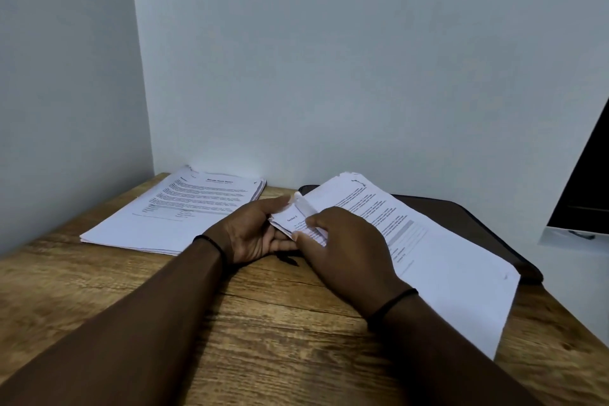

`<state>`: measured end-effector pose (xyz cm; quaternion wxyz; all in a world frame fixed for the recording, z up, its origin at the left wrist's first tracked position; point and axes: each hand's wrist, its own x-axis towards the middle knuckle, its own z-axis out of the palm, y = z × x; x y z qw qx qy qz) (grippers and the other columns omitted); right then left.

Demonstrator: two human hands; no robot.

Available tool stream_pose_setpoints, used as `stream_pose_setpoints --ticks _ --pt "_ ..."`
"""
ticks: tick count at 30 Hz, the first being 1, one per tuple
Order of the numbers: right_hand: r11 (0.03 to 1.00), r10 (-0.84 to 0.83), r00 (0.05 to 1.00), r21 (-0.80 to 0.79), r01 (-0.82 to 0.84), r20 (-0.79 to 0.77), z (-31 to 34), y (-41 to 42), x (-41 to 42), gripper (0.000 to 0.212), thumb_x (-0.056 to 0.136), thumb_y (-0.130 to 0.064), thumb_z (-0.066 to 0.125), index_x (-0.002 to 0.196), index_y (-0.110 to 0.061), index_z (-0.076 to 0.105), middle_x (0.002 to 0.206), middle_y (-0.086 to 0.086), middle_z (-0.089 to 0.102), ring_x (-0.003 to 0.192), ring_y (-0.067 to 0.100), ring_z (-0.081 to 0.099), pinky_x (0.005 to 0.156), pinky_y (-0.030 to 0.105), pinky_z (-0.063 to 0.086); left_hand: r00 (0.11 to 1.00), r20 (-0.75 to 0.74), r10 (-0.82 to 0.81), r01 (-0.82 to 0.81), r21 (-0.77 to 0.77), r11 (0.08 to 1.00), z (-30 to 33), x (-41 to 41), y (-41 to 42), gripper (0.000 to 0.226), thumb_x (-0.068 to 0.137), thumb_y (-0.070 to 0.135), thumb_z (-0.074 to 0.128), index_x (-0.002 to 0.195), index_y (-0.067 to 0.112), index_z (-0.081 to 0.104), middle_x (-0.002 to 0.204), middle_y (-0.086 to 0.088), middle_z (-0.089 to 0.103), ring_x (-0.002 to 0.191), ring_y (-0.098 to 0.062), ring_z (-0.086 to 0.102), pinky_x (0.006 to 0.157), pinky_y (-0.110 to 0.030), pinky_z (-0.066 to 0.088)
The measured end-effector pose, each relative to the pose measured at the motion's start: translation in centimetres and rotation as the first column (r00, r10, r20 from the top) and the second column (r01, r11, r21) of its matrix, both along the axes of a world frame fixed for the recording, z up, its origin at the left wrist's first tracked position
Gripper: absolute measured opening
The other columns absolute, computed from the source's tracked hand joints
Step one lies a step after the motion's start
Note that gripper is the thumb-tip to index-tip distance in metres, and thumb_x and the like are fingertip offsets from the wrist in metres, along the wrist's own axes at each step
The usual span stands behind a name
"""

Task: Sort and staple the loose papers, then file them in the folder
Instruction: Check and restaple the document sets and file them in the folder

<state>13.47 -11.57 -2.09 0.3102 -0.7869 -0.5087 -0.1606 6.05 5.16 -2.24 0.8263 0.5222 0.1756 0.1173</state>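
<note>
Pale blue-grey walls are meeting in a corner at about eleven o'clock, and a wood-grain table (273, 333) is filling the lower half of the view beneath them.

Toward ten o'clock a flat stack of printed papers (171, 211) is lying on the table, its top sheet showing a bold heading and blocks of small text too blurred to read. Toward two o'clock a second bundle of printed sheets (438, 260) is lying at a slant, partly resting on a dark brown folder (461, 214) whose far edge and right edge are showing from under it; the bundle's near corner is hanging past the folder onto the table.

Near the centre both hands are working at the left corner of that second bundle. The left hand (253, 234), palm turned up, is cupping the corner from beneath, its fingers curling up around the paper's edge. The right hand (342, 241) is lying over the sheets from above, thumb and fingers pinching a curled-back page corner (304, 211), under which a page with a heading is showing. Each wrist is wearing a thin black band (211, 242).

At three o'clock, past the table's edge, a dark slanted panel (586, 181) is standing above a pale ledge (573, 237).
</note>
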Motion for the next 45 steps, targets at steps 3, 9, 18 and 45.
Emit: stream_pose_setpoints --ticks 3,9,18,45 --pt "0.993 -0.023 0.983 -0.108 0.043 0.182 0.2 0.4 -0.4 0.031 0.097 -0.045 0.050 0.096 -0.022 0.070 0.095 -0.004 0.066 0.090 0.018 0.061 0.072 0.034 0.047 1.000 0.028 -0.010 0.010 -0.003 1.000 0.0 0.0 -0.1 0.043 0.099 0.038 0.049 0.108 -0.001 0.064 0.098 -0.022 0.072 0.077 -0.029 0.074 0.064 -0.039 0.063" --pt "0.997 -0.065 0.987 -0.023 0.069 0.145 -0.2 0.7 0.1 0.027 0.098 -0.035 0.052 0.086 -0.020 0.071 0.085 -0.002 0.066 0.081 0.021 0.061 0.071 0.036 0.047 0.997 0.072 -0.036 0.035 0.018 0.999 -0.1 -0.2 -0.3 0.041 0.098 0.039 0.050 0.109 0.003 0.066 0.100 -0.018 0.073 0.083 -0.028 0.075 0.076 -0.042 0.061" --pt "0.968 -0.034 0.955 0.227 0.104 -0.293 -0.1 0.1 0.3 0.042 0.076 -0.048 0.079 0.064 -0.015 0.057 0.061 -0.005 0.059 0.063 0.010 0.055 0.060 0.032 0.041 0.999 0.051 -0.002 -0.001 0.062 0.998 -0.1 -0.3 -0.4 0.026 0.098 0.019 0.048 0.110 0.003 0.064 0.097 -0.018 0.073 0.077 -0.025 0.074 0.075 -0.038 0.060" --pt "0.994 -0.103 0.979 -0.001 0.105 0.176 0.7 0.3 -0.1 0.028 0.094 -0.045 0.059 0.082 -0.022 0.070 0.081 -0.005 0.064 0.078 0.014 0.059 0.062 0.030 0.035 0.999 0.016 -0.050 0.048 0.112 0.993 0.0 0.0 -0.3 0.054 0.097 0.049 0.047 0.116 0.002 0.063 0.090 -0.016 0.074 0.070 -0.021 0.073 0.066 -0.030 0.062"
